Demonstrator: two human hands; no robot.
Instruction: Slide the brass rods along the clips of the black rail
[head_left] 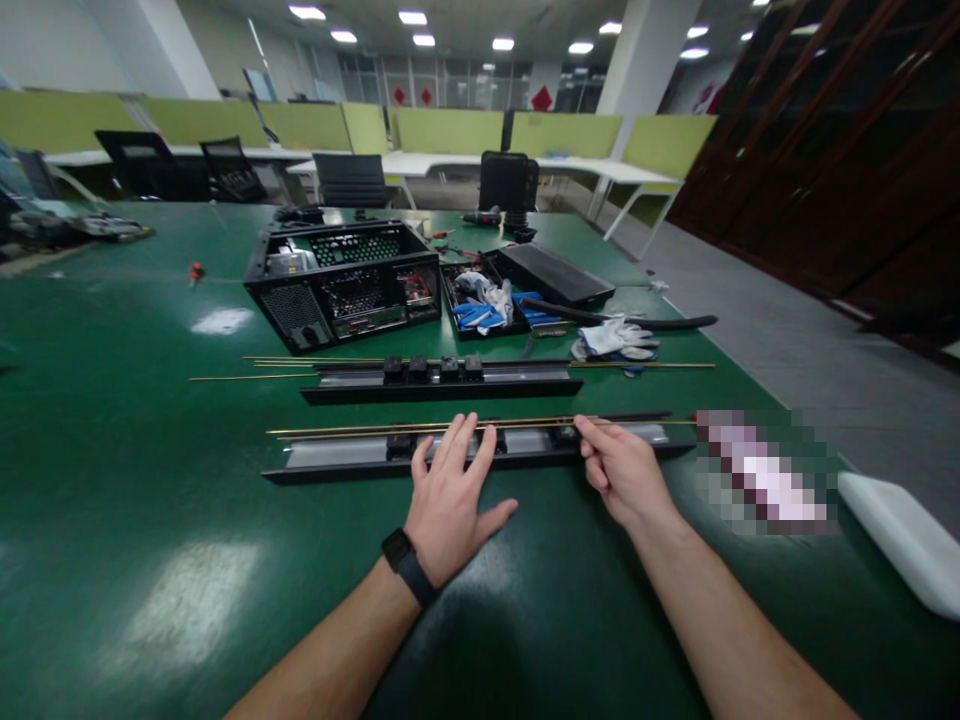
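Observation:
A long black channel with a pale inner strip lies across the table in front of me. Thin brass-coloured rods run lengthwise over it, above several black blocks. My left hand rests over the channel's middle, fingers spread, fingertips at the rods. My right hand is closed, thumb and forefinger pinching a rod near the right-hand block. Just behind lies a second black channel with several blocks and more thin rods.
Beyond the channels stand an open black computer case, a tray with work gloves, a flat black box, a black tube and another glove. A white object sits by the right edge; a blurred patch is nearby.

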